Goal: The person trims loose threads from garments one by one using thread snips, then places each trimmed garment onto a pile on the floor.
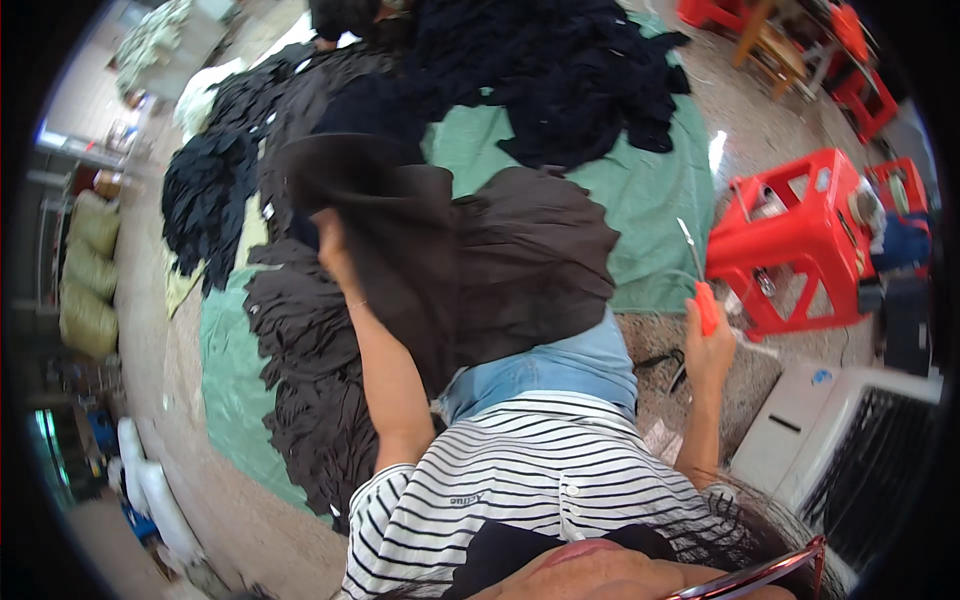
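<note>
My left hand [333, 243] grips the edge of a dark brown garment [380, 230], which is raised and smeared by motion. More dark brown cloth [530, 250] lies across my lap, over light blue jeans [545, 375]. Off to the right, apart from the cloth, my right hand [708, 345] is closed round a slim tool [706, 308] with an orange-red handle and a thin metal blade pointing up and away. To the left of my left forearm, a heap of dark brown garments [305, 360] lies on a green sheet [235, 370].
Navy garments [560, 80] are piled on the far part of the sheet, with another dark heap [210, 195] at left. A red plastic stool [790, 235] stands right of my tool. A white appliance [795, 415] sits at lower right. Another person [340, 20] is at the far edge.
</note>
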The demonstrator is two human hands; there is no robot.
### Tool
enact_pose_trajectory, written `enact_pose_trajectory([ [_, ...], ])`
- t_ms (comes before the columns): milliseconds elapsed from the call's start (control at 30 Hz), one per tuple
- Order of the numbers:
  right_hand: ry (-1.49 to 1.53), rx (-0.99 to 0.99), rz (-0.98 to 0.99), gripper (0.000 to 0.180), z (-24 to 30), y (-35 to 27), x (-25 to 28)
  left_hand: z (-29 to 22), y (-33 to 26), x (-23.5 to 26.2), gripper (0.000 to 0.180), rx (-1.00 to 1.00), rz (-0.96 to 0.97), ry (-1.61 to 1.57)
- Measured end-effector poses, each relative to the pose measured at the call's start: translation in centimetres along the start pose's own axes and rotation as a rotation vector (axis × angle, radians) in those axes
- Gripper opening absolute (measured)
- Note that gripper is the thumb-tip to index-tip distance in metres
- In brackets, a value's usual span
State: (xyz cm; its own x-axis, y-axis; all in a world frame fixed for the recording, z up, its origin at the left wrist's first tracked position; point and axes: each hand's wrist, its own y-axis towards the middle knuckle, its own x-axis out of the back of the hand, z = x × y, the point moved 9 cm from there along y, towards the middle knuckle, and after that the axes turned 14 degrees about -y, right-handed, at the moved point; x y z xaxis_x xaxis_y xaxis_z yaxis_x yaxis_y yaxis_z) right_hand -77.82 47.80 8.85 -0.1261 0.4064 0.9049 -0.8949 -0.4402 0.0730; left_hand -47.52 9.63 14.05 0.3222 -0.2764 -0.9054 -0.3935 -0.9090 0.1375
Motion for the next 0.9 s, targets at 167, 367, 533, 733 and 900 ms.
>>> enact_pose_trajectory([
  [167, -0.039, 0.049, 0.131, 0.036, 1.4, 0.6, -2.7, -13.7, -1.2, 7.4, 0.077, -0.084, 0.147, -0.27],
  [367, -0.061, 0.176, 0.137, 0.037, 3.3, 1.4, -4.1, -41.6, -1.1, 10.8, 0.016, -0.49, -0.463, 0.554],
  [533, -0.121, 0.236, 0.165, 0.038, 5.6, 1.7, -5.2, -55.6, -2.4, 0.3, 0.019, -0.921, -0.366, 0.598],
  [733, -0.042, 0.278, 0.141, 0.035, 8.0, 2.2, -6.1, -51.2, 0.1, -1.9, 0.038, -1.037, -0.301, 1.177],
  [900, -0.054, 0.332, 0.11, 0.033, 8.9, 1.0, -5.9, -30.8, -0.4, 11.1, 0.058, -0.389, -0.441, 2.154],
])
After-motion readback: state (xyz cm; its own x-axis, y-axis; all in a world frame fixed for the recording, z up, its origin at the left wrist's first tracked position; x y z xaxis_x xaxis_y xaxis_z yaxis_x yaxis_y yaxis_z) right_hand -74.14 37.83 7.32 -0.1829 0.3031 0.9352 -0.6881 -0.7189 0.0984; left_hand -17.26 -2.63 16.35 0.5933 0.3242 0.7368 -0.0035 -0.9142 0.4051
